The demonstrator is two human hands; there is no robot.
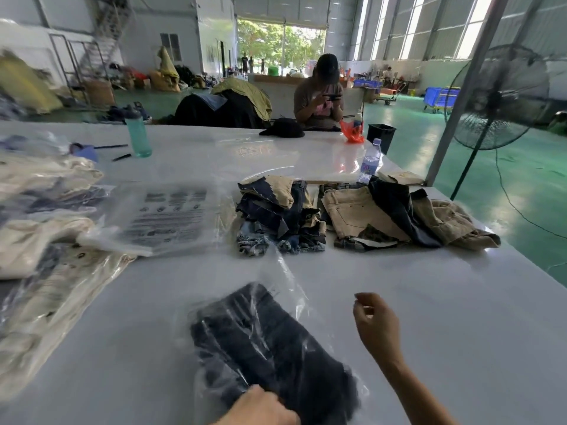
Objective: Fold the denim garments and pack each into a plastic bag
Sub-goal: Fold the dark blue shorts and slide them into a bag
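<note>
A folded dark denim garment (pixel 276 342) lies inside a clear plastic bag (pixel 291 289) on the white table (pixel 445 302) in front of me. My left hand (pixel 260 407) grips the bag's near edge with curled fingers at the bottom of the view. My right hand (pixel 376 323) hovers to the right of the bag, fingers loosely curled, holding nothing. Beyond them sit a stack of folded denim pieces (pixel 279 216) and a loose heap of tan and dark garments (pixel 399 216).
A pile of empty printed plastic bags (pixel 165 216) lies at centre left. Packed garments in bags (pixel 46 271) fill the left side. A teal bottle (pixel 138 133) and a water bottle (pixel 369 161) stand farther back. A person (pixel 319 93) sits across the table; a fan (pixel 497 96) stands at right.
</note>
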